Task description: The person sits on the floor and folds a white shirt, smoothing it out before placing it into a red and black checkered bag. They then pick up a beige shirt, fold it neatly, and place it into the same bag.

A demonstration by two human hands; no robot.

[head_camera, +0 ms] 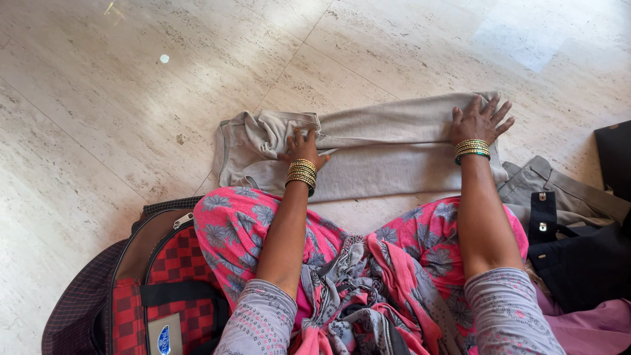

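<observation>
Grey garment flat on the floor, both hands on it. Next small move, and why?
Probably smooth the bunched waist end: the left hand presses there, where the grey garment is still crumpled, while the right hand lies flat on the already smooth far end, pinning it to the marble floor.

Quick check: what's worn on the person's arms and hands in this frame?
Both arms are bare from elbow to wrist. The left hand and right hand wear no gloves. Each wrist carries a stack of gold bangles, the right one edged with a green bangle. Short grey sleeves with small dotted print cover the upper arms.
</observation>
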